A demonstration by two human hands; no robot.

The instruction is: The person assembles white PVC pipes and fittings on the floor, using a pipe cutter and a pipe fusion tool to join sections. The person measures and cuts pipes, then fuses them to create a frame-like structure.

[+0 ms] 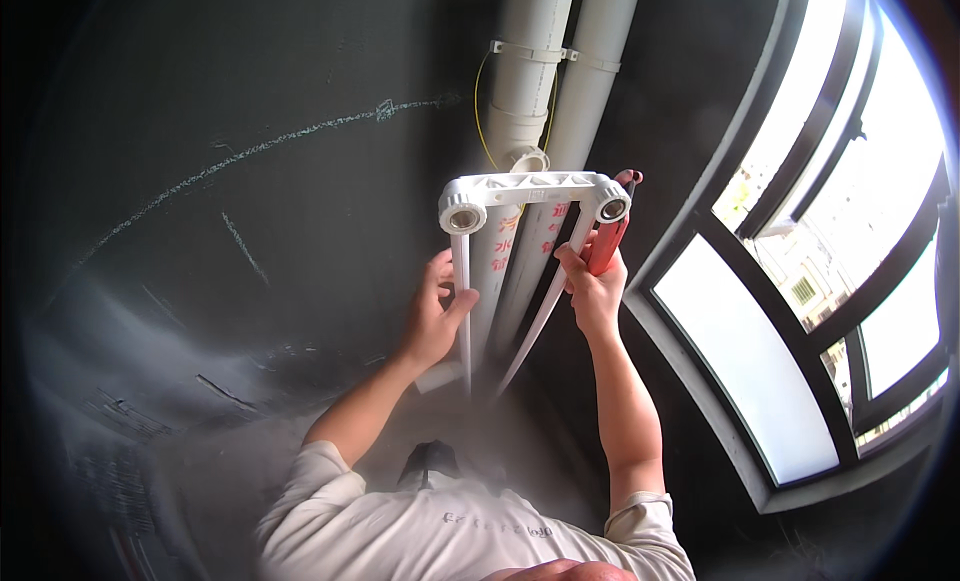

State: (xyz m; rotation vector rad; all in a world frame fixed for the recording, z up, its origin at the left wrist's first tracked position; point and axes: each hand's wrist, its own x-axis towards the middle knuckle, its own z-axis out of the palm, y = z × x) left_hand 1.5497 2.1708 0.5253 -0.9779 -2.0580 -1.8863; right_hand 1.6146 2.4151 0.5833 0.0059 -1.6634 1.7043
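A white plastic double elbow fitting (536, 187) with two metal-threaded round outlets spans the tops of two long white plastic pipes. My left hand (439, 315) closes around the left pipe (462, 270), thumb in front and fingers behind. My right hand (598, 285) grips the right pipe (541, 318) below its outlet. That same hand also holds a red tool (609, 245) with a dark tip, tilted up beside the right outlet; its exact kind is unclear. Both pipes run down toward the floor, where their lower ends blur.
Two thick drain pipes (531, 78) stand behind the fitting, strapped with clamps (529, 52); red writing marks them. A yellow wire (478, 116) loops beside a pipe branch. Chalk lines (300, 135) cross the dark wall (225, 71). A framed window (750, 356) is at right.
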